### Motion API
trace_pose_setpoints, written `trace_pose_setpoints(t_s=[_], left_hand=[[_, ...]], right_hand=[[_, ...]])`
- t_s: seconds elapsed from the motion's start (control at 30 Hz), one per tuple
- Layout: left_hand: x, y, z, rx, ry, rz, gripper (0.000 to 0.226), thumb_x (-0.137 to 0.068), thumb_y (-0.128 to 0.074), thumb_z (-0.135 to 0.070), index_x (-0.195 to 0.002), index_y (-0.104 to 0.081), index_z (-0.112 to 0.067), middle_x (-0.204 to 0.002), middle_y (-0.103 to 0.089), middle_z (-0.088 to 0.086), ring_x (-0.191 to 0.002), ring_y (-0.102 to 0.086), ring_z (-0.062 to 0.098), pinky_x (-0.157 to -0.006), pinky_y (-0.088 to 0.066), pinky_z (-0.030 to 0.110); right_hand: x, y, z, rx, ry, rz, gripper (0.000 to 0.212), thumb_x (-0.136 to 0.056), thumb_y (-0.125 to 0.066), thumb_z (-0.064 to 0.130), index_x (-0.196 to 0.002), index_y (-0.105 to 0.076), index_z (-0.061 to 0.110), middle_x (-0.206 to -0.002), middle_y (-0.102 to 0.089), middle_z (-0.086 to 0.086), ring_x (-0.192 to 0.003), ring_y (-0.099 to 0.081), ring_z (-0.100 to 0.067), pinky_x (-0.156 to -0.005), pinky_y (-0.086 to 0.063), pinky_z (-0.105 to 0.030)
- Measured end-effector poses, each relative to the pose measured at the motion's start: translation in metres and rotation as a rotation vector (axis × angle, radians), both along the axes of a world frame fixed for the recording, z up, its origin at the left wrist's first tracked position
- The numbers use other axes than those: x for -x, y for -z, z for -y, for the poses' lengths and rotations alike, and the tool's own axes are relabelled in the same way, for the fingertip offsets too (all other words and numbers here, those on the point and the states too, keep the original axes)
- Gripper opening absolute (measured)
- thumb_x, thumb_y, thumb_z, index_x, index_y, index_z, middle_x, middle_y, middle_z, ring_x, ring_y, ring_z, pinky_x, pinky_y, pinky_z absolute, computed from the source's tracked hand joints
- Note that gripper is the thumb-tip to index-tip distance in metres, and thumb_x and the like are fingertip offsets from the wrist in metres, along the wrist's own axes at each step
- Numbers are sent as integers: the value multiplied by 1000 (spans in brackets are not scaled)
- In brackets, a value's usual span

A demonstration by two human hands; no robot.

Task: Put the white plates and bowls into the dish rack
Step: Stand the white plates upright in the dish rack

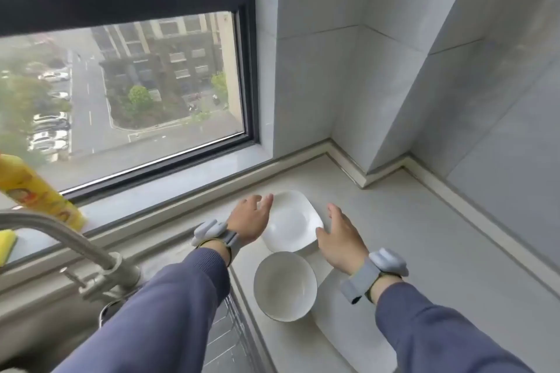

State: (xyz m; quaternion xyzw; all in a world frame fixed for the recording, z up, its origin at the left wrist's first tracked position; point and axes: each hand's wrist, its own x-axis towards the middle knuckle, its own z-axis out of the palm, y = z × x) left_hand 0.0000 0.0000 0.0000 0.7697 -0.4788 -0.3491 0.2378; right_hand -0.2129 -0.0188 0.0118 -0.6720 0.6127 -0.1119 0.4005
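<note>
A squarish white plate [292, 222] lies on the pale counter near the window sill. My left hand [250, 218] is open at its left rim, fingertips at the plate's far edge. My right hand [339, 235] is open at its right rim, thumb close to the near corner. Whether either hand touches the plate I cannot tell. A round white bowl [285, 286] stands upright just in front of the plate. Another white plate [348, 321] lies to the bowl's right, partly hidden under my right forearm. Wire bars of the dish rack [230, 339] show beside my left sleeve, over the sink.
A steel faucet [75, 248] rises at the left over the sink. A yellow bottle [36, 191] and a yellow sponge [7, 244] sit on the window sill. Tiled walls close the counter [424, 221] at the back and right.
</note>
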Motion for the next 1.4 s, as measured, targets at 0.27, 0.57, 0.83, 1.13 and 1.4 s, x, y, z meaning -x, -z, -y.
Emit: trace_pose_setpoints(t_s=[0.27, 0.57, 0.83, 1.13, 1.4], left_hand=[[-11, 44, 31, -110, -114, -21, 72, -98, -30, -63, -147, -48, -13, -153, -45, 16, -138, -47, 35, -113, -36, 41], [-13, 54, 48, -132, -116, -47, 68, -100, -28, -60, -100, -64, -3, -84, -66, 13, -77, -72, 36, -80, -60, 44], [-20, 26, 39, 135, -207, 30, 63, -102, -31, -50, -82, -60, 2, -78, -69, 21, -79, -64, 37, -77, -50, 45], [-37, -3, -26, 248, -281, -65, 65, -105, -30, -49, -75, -54, 4, -68, -54, 7, -65, -49, 24, -62, -36, 37], [-62, -1, -125, 197, -334, -92, 63, -105, -30, -50, -70, -63, -9, -73, -67, 5, -73, -59, 26, -70, -44, 39]], right_hand=[[-8, 41, 41, -157, 63, -58, 66, -96, -47, 26, -154, -21, 13, -154, -35, -10, -139, -36, -30, -104, -34, -34], [-10, 57, 54, -59, 6, -82, 23, -85, -40, 4, -71, -27, 17, -71, -38, 1, -59, -31, -16, -50, -24, -30], [-22, 36, 52, 174, 149, 175, 21, -79, -51, 11, -72, -32, 14, -61, -46, -3, -61, -36, -25, -57, -33, -36], [-62, -2, 14, 146, 169, 484, 27, -92, -47, 19, -69, -59, 25, -58, -51, 10, -64, -48, -20, -63, -40, -33], [-94, -35, -80, 46, -87, 320, 50, -92, -48, 14, -135, -37, 36, -103, -65, 4, -91, -61, -26, -80, -50, -36]])
